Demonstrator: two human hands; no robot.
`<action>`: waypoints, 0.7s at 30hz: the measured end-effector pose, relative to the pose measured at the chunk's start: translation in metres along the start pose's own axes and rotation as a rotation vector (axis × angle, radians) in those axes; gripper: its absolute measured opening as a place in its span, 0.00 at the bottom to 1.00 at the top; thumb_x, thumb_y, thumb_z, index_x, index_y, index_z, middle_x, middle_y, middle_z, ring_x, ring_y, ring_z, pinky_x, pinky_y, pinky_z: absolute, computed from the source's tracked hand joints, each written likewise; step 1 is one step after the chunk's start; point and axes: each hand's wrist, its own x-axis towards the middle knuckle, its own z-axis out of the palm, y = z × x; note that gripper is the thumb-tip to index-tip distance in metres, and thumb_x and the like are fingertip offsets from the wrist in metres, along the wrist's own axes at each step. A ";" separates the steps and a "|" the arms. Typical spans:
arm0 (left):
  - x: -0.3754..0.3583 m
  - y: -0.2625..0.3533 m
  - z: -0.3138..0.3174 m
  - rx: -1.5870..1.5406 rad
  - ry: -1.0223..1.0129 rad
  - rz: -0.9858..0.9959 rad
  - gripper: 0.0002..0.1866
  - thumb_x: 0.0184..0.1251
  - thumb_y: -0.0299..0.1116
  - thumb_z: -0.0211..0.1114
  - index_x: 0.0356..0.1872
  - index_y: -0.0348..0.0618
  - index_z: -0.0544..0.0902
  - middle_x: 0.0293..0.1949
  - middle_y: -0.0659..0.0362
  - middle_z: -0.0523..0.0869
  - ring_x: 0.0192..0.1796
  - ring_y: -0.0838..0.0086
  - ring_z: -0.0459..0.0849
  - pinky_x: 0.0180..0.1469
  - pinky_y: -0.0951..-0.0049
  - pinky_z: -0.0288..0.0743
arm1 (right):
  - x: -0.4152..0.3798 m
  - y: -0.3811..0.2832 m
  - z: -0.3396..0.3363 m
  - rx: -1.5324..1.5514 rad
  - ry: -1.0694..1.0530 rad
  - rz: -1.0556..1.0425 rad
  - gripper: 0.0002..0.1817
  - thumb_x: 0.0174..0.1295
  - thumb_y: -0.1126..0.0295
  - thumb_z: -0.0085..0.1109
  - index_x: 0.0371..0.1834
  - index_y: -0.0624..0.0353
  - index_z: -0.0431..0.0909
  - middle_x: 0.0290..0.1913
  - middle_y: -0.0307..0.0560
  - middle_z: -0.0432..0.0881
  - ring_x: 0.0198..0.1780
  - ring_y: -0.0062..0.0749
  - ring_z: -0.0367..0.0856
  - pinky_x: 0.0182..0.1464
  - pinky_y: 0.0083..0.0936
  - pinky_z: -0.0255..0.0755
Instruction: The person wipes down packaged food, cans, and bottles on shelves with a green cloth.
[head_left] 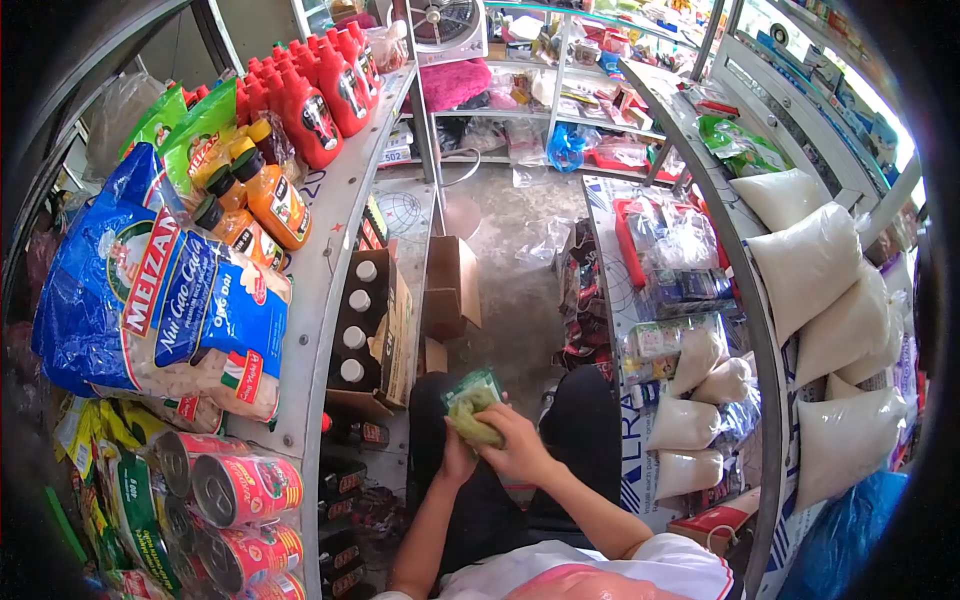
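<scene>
Over my lap, my left hand [459, 457] is closed around the lower side of a small green packet [481, 381]; its print is too blurred to read. My right hand [518, 446] presses a crumpled yellow-green cloth [468, 412] against the packet's face. The cloth hides the packet's lower part, and some fingers of both hands are covered. Both hands are close together above my dark trousers [572, 445].
On the left shelf stand blue pasta bags [160, 310], sauce bottles [272, 205], red bottles [308, 115] and cans [245, 488]. A box of white-capped bottles [385, 345] sits beside my knee. Bags of white grains [805, 265] fill the right shelf. The floor [505, 240] stretches ahead.
</scene>
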 end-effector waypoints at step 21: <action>0.010 0.019 -0.005 -0.491 -0.167 -0.067 0.42 0.84 0.67 0.36 0.83 0.42 0.59 0.81 0.48 0.65 0.82 0.57 0.64 0.82 0.55 0.58 | 0.004 0.024 0.053 -0.414 -0.025 -0.203 0.41 0.56 0.77 0.60 0.79 0.64 0.66 0.82 0.59 0.63 0.85 0.68 0.50 0.82 0.65 0.44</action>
